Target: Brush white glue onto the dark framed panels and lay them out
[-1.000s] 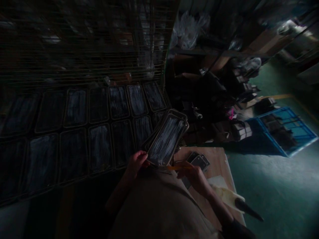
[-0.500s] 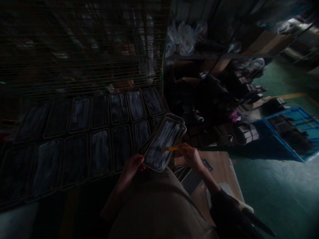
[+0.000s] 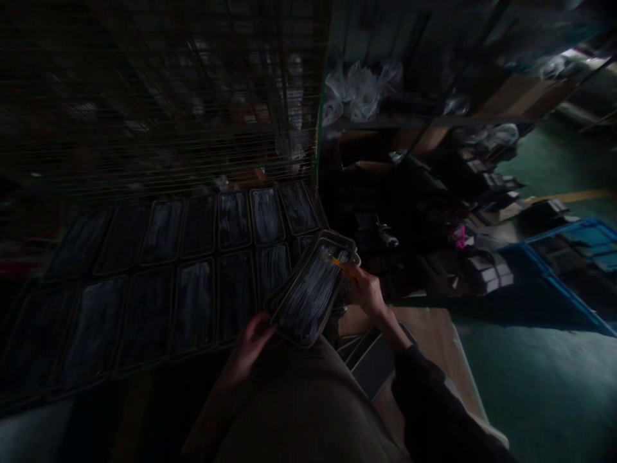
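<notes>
My left hand (image 3: pixel 256 335) grips the near left corner of a dark rectangular tray (image 3: pixel 308 299), which is tilted in front of my body. Pale streaks of a whitish coating run along its inner face. In my right hand (image 3: pixel 367 294) is a paintbrush (image 3: pixel 343 263) with an orange-yellow handle, its bristles on the tray's far part. Another tray seems to lie under the held one; its edge shows at the upper right. Left of my hands, similar flat trays (image 3: pixel 195 299) lie in two rows, some streaked white, some darker.
A wire mesh cage wall (image 3: pixel 193 128) rises behind the rows. To the right stand a wooden board (image 3: pixel 434 334) with a grey box (image 3: pixel 373 366), a blue crate (image 3: pixel 544 270) and stacks of wrapped goods (image 3: pixel 486 270). Plastic bags (image 3: pixel 359 93) lie on a shelf.
My right hand has moved the paintbrush from the tray's middle up toward its far end. My left hand still holds the tray's near corner. The view has shifted slightly.
</notes>
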